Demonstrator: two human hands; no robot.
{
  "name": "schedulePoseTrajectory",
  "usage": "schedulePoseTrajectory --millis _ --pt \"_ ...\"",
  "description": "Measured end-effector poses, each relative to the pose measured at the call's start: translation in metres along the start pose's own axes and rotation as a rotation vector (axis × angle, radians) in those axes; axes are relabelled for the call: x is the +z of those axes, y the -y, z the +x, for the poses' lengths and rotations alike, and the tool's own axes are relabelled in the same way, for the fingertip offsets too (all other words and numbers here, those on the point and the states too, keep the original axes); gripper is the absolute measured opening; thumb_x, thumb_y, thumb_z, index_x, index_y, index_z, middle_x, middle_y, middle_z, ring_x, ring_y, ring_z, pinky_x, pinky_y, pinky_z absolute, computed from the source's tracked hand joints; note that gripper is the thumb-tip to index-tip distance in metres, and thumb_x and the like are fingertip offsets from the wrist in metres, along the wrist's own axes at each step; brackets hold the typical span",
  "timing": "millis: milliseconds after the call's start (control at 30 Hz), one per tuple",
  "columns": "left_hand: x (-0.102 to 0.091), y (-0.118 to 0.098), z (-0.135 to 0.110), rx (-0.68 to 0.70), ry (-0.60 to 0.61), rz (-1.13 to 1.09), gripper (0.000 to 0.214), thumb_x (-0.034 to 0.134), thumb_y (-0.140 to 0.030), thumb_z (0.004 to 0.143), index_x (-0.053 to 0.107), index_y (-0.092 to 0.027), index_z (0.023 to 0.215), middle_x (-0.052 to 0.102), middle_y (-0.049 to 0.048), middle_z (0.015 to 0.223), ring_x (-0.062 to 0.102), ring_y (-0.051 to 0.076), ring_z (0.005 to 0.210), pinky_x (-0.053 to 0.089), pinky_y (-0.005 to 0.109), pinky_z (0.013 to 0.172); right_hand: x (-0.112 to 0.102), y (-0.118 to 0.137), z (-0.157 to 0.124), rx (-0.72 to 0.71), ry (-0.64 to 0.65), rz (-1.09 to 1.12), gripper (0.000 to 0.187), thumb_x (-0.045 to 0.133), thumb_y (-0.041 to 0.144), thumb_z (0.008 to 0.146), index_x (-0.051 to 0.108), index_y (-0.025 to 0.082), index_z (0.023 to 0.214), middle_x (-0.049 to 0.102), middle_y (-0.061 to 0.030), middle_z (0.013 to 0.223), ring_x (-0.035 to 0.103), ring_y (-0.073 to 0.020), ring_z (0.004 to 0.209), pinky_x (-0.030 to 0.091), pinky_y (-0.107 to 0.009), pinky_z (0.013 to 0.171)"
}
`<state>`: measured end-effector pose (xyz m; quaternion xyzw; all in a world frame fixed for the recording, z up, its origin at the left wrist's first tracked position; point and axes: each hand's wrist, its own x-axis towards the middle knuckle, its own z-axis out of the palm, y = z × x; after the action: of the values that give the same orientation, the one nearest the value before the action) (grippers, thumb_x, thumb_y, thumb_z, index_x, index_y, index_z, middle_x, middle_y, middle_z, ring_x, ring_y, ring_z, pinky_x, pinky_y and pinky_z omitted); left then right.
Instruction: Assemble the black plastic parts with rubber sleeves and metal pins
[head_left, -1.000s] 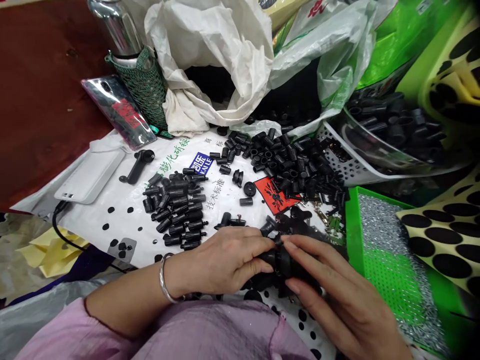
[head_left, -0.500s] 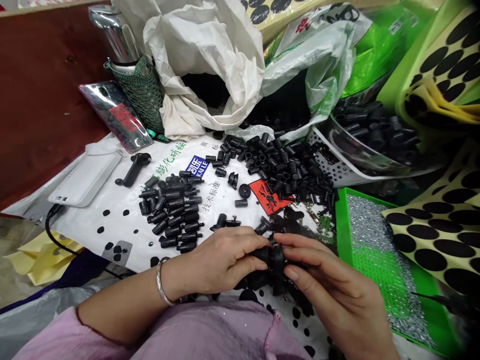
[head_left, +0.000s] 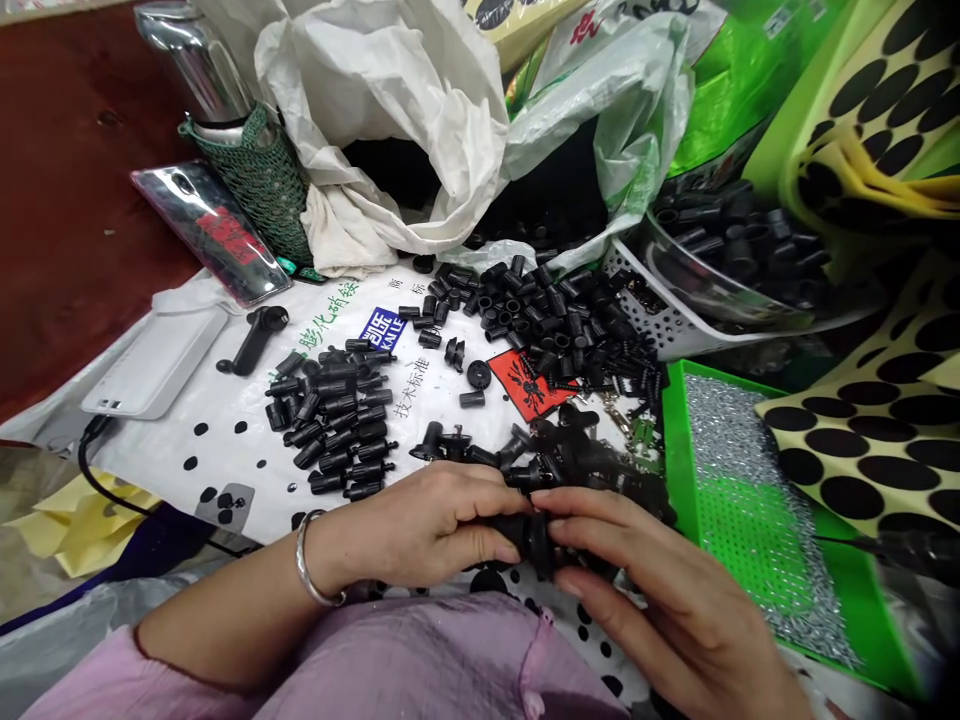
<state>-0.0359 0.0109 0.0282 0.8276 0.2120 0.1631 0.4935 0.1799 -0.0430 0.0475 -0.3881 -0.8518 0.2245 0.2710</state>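
Left hand (head_left: 420, 525) gripping, thumb and fingers closed on a black plastic fitting with a broad rounded end (head_left: 536, 545), low in the middle of the view, just in front of the pink shirt (head_left: 420, 650)! Right hand (head_left: 675, 600) meets it from the other side, fingers curved, fingertips at the broad end; whether they pinch it firmly, I cannot tell.

And right behind the fingers, a dark jumble of black plastic parts (head_left: 574, 450), partly hidden. Over on the left, slim black cylindrical plugs (head_left: 337, 420) lie bunched on the white printed plastic sheet (head_left: 225, 400). Farther back, a big heap of short black hollow tubes (head_left: 536, 320), with a red printed square (head_left: 525, 385) at its near edge. Out right, a bright green plastic tray (head_left: 679, 430) carries small silver metal pieces (head_left: 724, 420). Around the left wrist, a silver bangle (head_left: 302, 560)!
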Motion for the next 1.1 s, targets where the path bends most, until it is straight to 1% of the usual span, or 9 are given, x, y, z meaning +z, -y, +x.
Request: schedulePoseTrajectory --millis 133,267,367,467,633,833,933,1000,1100 --pt "0.001 -0.002 0.001 -0.022 -0.008 0.069 0.028 0.041 -0.03 0.09 0.055 -0.009 0.101 0.051 0.0046 0.078 0.048 0.014 0.07 0.038 0.024 0.065 -0.001 -0.002 0.0 0.03 0.009 0.0 0.026 0.056 0.019 0.082 0.051 0.016 0.107 0.058 -0.0079 0.112 0.054 -0.0105 0.105 0.047 -0.016 0.089" --pt "0.003 -0.006 0.002 -0.042 -0.027 0.115 0.03 0.04 -0.03 0.091 0.055 -0.008 0.105 0.051 0.0054 0.08 0.048 0.014 0.071 0.038 0.024 0.066 0.0 -0.001 -0.002 0.052 -0.033 -0.011 0.028 0.054 0.012 0.081 0.049 0.016 0.108 0.056 -0.0081 0.114 0.052 -0.0102 0.107 0.046 -0.017 0.09" --pt "0.003 -0.006 0.004 -0.018 -0.037 0.046 0.029 0.041 -0.03 0.09 0.055 -0.008 0.105 0.05 0.0048 0.079 0.048 0.014 0.07 0.039 0.023 0.066 0.002 -0.001 -0.007 0.055 -0.038 -0.026 0.037 0.055 0.01 0.079 0.046 0.016 0.115 0.053 -0.0078 0.118 0.049 -0.012 0.112 0.044 -0.021 0.094" --pt "0.003 -0.005 0.006 -0.001 -0.049 -0.034 0.029 0.043 -0.029 0.09 0.054 -0.008 0.106 0.051 0.0043 0.079 0.048 0.013 0.071 0.039 0.022 0.067 0.003 -0.001 -0.009 0.14 -0.069 0.037 0.042 0.056 0.013 0.079 0.045 0.019 0.118 0.054 -0.0055 0.117 0.048 -0.0127 0.112 0.043 -0.022 0.096" --pt "0.004 -0.002 0.009 0.0 -0.05 -0.043 0.025 0.044 -0.029 0.089 0.057 -0.01 0.099 0.051 0.0036 0.077 0.048 0.013 0.07 0.04 0.022 0.064 0.004 0.002 -0.005 0.346 -0.112 0.203 0.037 0.056 0.018 0.08 0.047 0.025 0.115 0.056 -0.0023 0.11 0.056 -0.0119 0.101 0.05 -0.022 0.085" --pt "0.014 0.003 0.01 -0.049 -0.167 0.185 0.026 0.041 -0.027 0.09 0.053 -0.011 0.107 0.056 0.0063 0.083 0.052 0.015 0.074 0.041 0.025 0.067 0.01 -0.002 0.0 0.298 -0.16 0.034 0.036 0.058 0.02 0.078 0.05 0.02 0.112 0.057 -0.0061 0.103 0.058 -0.0137 0.087 0.053 -0.025 0.074" --pt "0.018 0.005 0.01 -0.042 -0.256 0.259 0.026 0.042 -0.027 0.09 0.052 -0.012 0.108 0.056 0.0064 0.081 0.052 0.016 0.073 0.042 0.026 0.065 0.012 -0.003 0.003 0.342 -0.165 0.108 0.033 0.056 0.018 0.08 0.05 0.02 0.112 0.059 -0.004 0.094 0.059 -0.0116 0.077 0.053 -0.023 0.068" --pt "0.018 0.006 0.01 -0.018 -0.296 0.273 0.025 0.041 -0.026 0.09 0.052 -0.011 0.107 0.056 0.0063 0.08 0.052 0.015 0.072 0.043 0.026 0.064 0.012 -0.002 0.004 0.35 -0.175 0.145 0.033 0.054 0.017 0.08 0.05 0.02 0.113 0.058 -0.0048 0.097 0.059 -0.0114 0.078 0.053 -0.024 0.069" --pt "0.019 0.006 0.01 0.012 -0.301 0.286 0.024 0.041 -0.025 0.09 0.051 -0.011 0.107 0.056 0.0065 0.079 0.052 0.015 0.071 0.043 0.025 0.063 0.012 0.001 0.005 0.347 -0.179 0.175 0.031 0.054 0.016 0.08 0.051 0.02 0.111 0.057 -0.0039 0.093 0.059 -0.0108 0.076 0.053 -0.023 0.067"
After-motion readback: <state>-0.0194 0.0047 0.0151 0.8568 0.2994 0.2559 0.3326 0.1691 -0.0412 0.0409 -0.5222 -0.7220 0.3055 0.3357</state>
